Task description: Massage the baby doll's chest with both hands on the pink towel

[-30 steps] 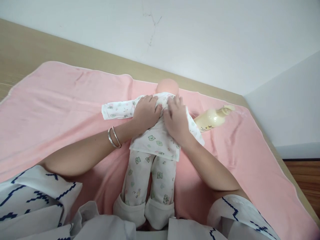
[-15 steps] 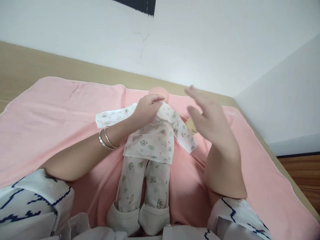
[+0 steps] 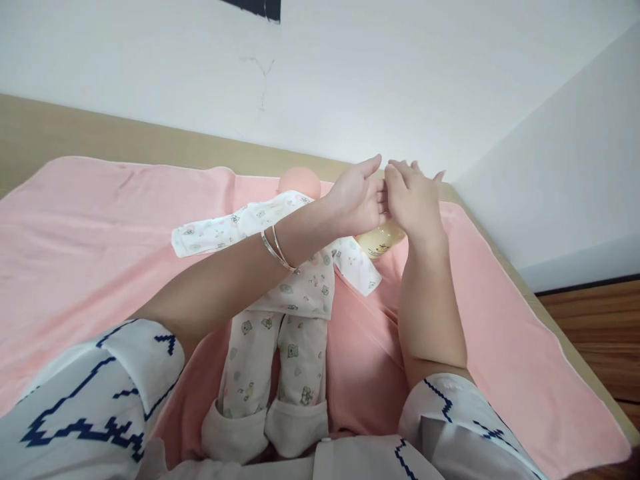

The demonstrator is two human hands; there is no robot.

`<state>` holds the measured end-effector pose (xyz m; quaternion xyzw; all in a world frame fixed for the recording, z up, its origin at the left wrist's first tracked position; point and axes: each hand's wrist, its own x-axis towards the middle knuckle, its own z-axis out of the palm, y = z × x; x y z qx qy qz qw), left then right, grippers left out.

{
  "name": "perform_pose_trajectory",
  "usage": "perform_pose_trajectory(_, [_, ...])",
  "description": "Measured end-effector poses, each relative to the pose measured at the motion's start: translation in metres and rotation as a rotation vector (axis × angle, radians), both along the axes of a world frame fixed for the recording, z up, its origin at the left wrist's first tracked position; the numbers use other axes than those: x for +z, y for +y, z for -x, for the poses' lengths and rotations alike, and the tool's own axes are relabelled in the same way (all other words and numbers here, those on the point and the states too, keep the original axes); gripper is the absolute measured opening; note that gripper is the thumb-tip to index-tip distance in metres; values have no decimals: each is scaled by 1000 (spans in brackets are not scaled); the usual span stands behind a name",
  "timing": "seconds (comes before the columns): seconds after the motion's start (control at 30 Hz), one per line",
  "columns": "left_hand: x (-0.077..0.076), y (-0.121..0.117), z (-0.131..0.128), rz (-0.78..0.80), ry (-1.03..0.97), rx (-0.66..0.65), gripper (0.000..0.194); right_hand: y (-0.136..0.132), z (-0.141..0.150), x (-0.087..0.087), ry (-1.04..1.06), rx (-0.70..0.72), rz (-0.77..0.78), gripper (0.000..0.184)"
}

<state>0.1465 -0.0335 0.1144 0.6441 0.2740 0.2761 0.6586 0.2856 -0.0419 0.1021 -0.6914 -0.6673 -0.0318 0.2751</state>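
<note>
In front of me lies a baby doll in a white top (image 3: 313, 287) and trousers (image 3: 245, 363) printed with small animals. Its pinkish round head (image 3: 300, 181) shows at the far end. Reaching across its chest, my left hand (image 3: 357, 197) has its palm partly upturned and its thumb apart. My right hand (image 3: 413, 197) is up against the left fingertips, back towards me, fingers stretched out. Neither shows anything held. A yellowish see-through bottle (image 3: 383, 239) sits just below the hands, beside the doll's sleeve and partly covered by them.
A pink blanket (image 3: 110, 207) is spread under the doll over a light wooden surface (image 3: 100, 127). The white wall (image 3: 350, 80) rises right behind. At the right stands a brown wood-grain piece of furniture (image 3: 595, 333).
My left hand has left the doll's upper chest and moved right, its palm turning up. My right hand has come in to meet it. The camera view has shifted slightly right.
</note>
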Motion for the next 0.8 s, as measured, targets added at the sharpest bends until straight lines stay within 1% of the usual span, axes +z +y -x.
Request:
perform_pose_trajectory(0.1, [-5,1,5,-60,39,20,90,0,8,-2,-4,-7,94,70])
perform_pose_trajectory(0.17, [-15,4,14,-173,132,90,82,0,12,-3,-41,-58,153,76])
perform_pose_trajectory(0.27, [-31,9,37,-361,275,213,68,1,13,-1,-119,-130,229,77])
perform_pose_trajectory(0.33, [-37,8,58,-413,299,244,68,3,12,1,-155,-146,280,74])
perform_pose_trajectory(0.4, [-36,4,79,-407,280,246,75,5,12,5,-176,-157,333,69])
perform_pose_trajectory(0.47, [-29,-1,98,-378,241,243,81,7,13,9,-192,-178,392,63])
perform_pose_trajectory(0.53, [-20,-2,113,-334,189,234,83,7,16,12,-207,-199,442,58])
perform_pose_trajectory(0.6, [-16,2,123,-338,160,253,83,7,19,13,-223,-215,453,56])
perform_pose_trajectory(0.67, [-19,11,127,-415,182,317,83,7,21,12,-230,-229,431,59])
perform_pose_trajectory(0.73, [-26,18,127,-504,215,387,80,7,20,11,-221,-237,417,63])
perform_pose_trajectory(0.8, [-29,16,123,-504,206,424,77,7,17,11,-190,-228,414,66])
